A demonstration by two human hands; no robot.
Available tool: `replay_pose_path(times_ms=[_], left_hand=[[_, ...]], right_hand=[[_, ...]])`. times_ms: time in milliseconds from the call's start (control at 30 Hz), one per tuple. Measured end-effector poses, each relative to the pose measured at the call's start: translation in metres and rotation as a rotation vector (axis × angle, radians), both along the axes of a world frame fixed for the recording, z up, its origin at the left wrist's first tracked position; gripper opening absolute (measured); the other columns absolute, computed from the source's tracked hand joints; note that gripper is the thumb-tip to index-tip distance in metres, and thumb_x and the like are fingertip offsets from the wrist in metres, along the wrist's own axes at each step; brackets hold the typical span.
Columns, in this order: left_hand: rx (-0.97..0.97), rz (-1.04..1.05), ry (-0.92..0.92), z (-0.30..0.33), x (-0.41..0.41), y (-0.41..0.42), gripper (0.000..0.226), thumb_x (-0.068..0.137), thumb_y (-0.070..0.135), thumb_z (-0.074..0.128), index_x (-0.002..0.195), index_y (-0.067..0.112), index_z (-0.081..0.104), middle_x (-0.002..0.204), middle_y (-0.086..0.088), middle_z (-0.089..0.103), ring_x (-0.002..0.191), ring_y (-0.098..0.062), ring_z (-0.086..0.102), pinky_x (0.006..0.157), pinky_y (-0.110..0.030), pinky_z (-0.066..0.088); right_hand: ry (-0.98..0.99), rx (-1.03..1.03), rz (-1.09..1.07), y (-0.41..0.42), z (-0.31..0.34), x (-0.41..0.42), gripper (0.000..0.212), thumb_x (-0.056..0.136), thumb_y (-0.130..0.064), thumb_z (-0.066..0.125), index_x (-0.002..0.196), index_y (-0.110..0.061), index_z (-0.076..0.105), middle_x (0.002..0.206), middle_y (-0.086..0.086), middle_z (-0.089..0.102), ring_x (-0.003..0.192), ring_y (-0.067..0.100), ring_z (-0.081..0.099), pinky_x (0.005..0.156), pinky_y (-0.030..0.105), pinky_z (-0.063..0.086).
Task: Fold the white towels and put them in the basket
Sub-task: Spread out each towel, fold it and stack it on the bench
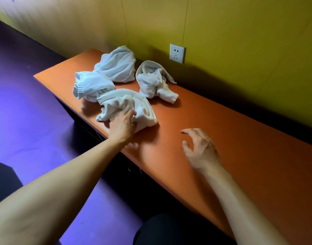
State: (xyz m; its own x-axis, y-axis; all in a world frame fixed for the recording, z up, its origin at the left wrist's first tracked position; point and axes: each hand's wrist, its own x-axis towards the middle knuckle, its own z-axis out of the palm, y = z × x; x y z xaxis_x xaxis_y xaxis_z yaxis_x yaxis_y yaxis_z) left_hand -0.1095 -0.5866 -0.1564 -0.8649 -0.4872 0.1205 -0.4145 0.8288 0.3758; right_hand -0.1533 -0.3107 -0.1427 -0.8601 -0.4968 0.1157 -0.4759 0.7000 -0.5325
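Note:
Several crumpled white towels lie in a cluster on the orange bench. My left hand grips the nearest towel at its front edge. Behind it sit a bluish-white towel, another towel against the wall, and one more towel to the right. My right hand hovers over the bare bench with fingers spread and loosely curled, holding nothing. No basket is in view.
A yellow wall with a white power socket runs along the back of the bench. The purple floor lies to the left. The bench stretches on to the right of my right hand.

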Motion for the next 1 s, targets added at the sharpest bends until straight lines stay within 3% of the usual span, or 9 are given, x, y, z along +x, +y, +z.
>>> replay_pose_path(times_ms=[100, 433, 500, 567, 667, 733, 833, 900, 1000], left_hand=[[0.062, -0.123, 0.026, -0.008, 0.009, 0.026, 0.028, 0.087, 0.016, 0.063, 0.114, 0.024, 0.061, 0.118, -0.012, 0.057, 0.105, -0.039, 0.056, 0.092, -0.046, 0.046], [0.213, -0.384, 0.081, -0.009, 0.053, 0.189, 0.03, 0.087, 0.033, 0.068, 0.115, 0.025, 0.058, 0.111, -0.002, 0.057, 0.099, -0.035, 0.054, 0.084, -0.045, 0.049], [0.258, -0.436, 0.074, -0.005, 0.059, 0.21, 0.03, 0.089, 0.038, 0.066, 0.116, 0.028, 0.057, 0.109, -0.001, 0.056, 0.1, -0.033, 0.053, 0.087, -0.044, 0.047], [0.309, -0.523, 0.038, 0.001, 0.063, 0.225, 0.031, 0.091, 0.039, 0.062, 0.12, 0.028, 0.056, 0.109, -0.001, 0.055, 0.103, -0.03, 0.052, 0.092, -0.041, 0.044], [0.383, -0.587, -0.018, 0.015, 0.066, 0.236, 0.031, 0.093, 0.025, 0.057, 0.123, 0.022, 0.057, 0.116, -0.003, 0.054, 0.103, -0.024, 0.055, 0.092, -0.038, 0.046], [0.294, -0.541, 0.064, 0.024, 0.065, 0.237, 0.025, 0.094, 0.017, 0.054, 0.119, 0.018, 0.058, 0.114, -0.003, 0.058, 0.092, -0.026, 0.061, 0.078, -0.041, 0.051], [0.101, -0.437, 0.201, 0.045, 0.057, 0.236, 0.024, 0.093, 0.012, 0.052, 0.116, 0.02, 0.056, 0.102, 0.0, 0.061, 0.085, -0.027, 0.058, 0.063, -0.044, 0.051], [0.03, -0.525, 0.215, 0.061, 0.044, 0.239, 0.046, 0.089, 0.002, 0.054, 0.129, 0.025, 0.057, 0.116, 0.0, 0.062, 0.099, -0.029, 0.055, 0.072, -0.044, 0.05], [0.009, -0.8, 0.03, 0.081, 0.021, 0.248, 0.063, 0.088, 0.01, 0.066, 0.145, 0.032, 0.049, 0.152, -0.002, 0.047, 0.137, -0.03, 0.04, 0.112, -0.046, 0.035]], right_hand=[[0.0, 0.015, -0.01, 0.009, -0.001, 0.001, 0.035, 0.092, -0.025, 0.059, 0.126, -0.028, 0.06, 0.125, -0.002, 0.059, 0.115, 0.021, 0.055, 0.099, 0.037, 0.041], [-0.114, 0.001, -0.084, 0.071, 0.006, 0.025, 0.035, 0.1, -0.047, 0.044, 0.117, -0.025, 0.064, 0.114, 0.004, 0.068, 0.105, 0.029, 0.062, 0.09, 0.041, 0.048], [-0.172, -0.041, -0.143, 0.092, 0.009, 0.031, 0.041, 0.098, -0.057, 0.045, 0.116, -0.026, 0.065, 0.113, 0.002, 0.069, 0.103, 0.026, 0.064, 0.085, 0.034, 0.047], [-0.217, 0.006, -0.171, 0.111, 0.012, 0.035, 0.05, 0.092, -0.064, 0.052, 0.125, -0.028, 0.061, 0.123, 0.001, 0.067, 0.11, 0.027, 0.062, 0.091, 0.036, 0.048], [-0.208, 0.083, -0.162, 0.137, 0.01, 0.04, 0.043, 0.094, -0.042, 0.058, 0.134, -0.027, 0.053, 0.126, 0.004, 0.064, 0.11, 0.029, 0.061, 0.085, 0.032, 0.044], [-0.11, 0.049, -0.175, 0.153, 0.015, 0.042, 0.034, 0.094, -0.03, 0.059, 0.128, -0.03, 0.057, 0.113, 0.001, 0.062, 0.101, 0.027, 0.061, 0.076, 0.028, 0.039], [0.029, 0.041, -0.109, 0.175, 0.037, 0.048, 0.03, 0.092, -0.021, 0.061, 0.119, -0.033, 0.064, 0.094, -0.003, 0.047, 0.084, 0.022, 0.056, 0.066, 0.032, 0.044], [0.096, 0.05, -0.022, 0.187, 0.058, 0.052, 0.029, 0.091, -0.02, 0.065, 0.117, -0.031, 0.069, 0.092, -0.002, 0.045, 0.079, 0.021, 0.055, 0.063, 0.032, 0.046], [0.231, 0.051, 0.086, 0.202, 0.093, 0.055, 0.029, 0.089, -0.03, 0.063, 0.115, -0.027, 0.075, 0.09, 0.003, 0.049, 0.074, 0.025, 0.057, 0.061, 0.03, 0.046]])
